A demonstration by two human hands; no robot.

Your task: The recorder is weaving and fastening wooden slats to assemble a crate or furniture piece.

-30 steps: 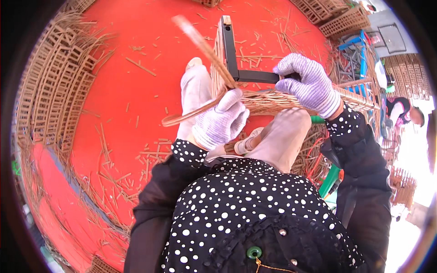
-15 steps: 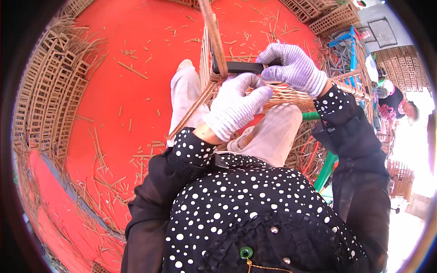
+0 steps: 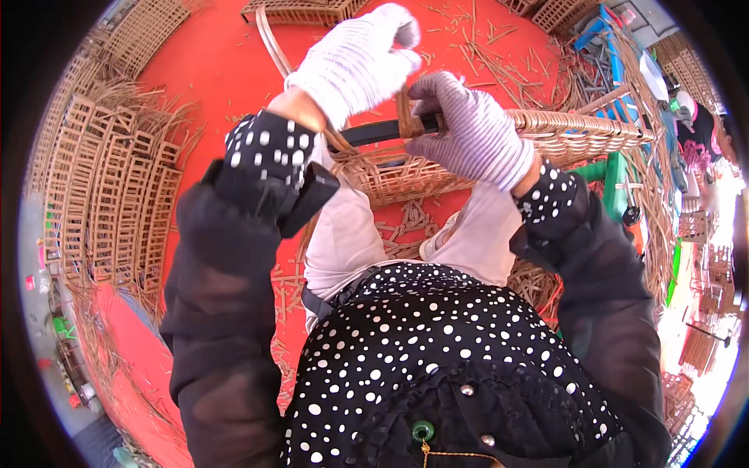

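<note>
A woven wicker basket (image 3: 573,136) rests across my knees, a black bar (image 3: 374,132) along its near side. My right hand (image 3: 476,129), in a pale striped knit glove, closes its fingers and thumb around this bar. A flat brown strip (image 3: 407,117) loops over the bar beside the right fingertips. Above and left of it, my left hand (image 3: 355,66) is raised in a matching glove. Its fingers are curled in, and whatever they hold is hidden. Another pale strip (image 3: 273,43) arches up behind the left wrist.
Stacks of wicker panels (image 3: 109,195) stand at the left. Cut strip pieces litter the red floor (image 3: 226,70). A wicker piece (image 3: 304,11) lies at the far edge. Bundled strips and a blue frame (image 3: 612,47) are at the right, with another person (image 3: 702,129) beyond.
My left hand has risen up and left, away from the bar. My right hand has shifted left and lower along it. The brown strip now loops at the right fingertips.
</note>
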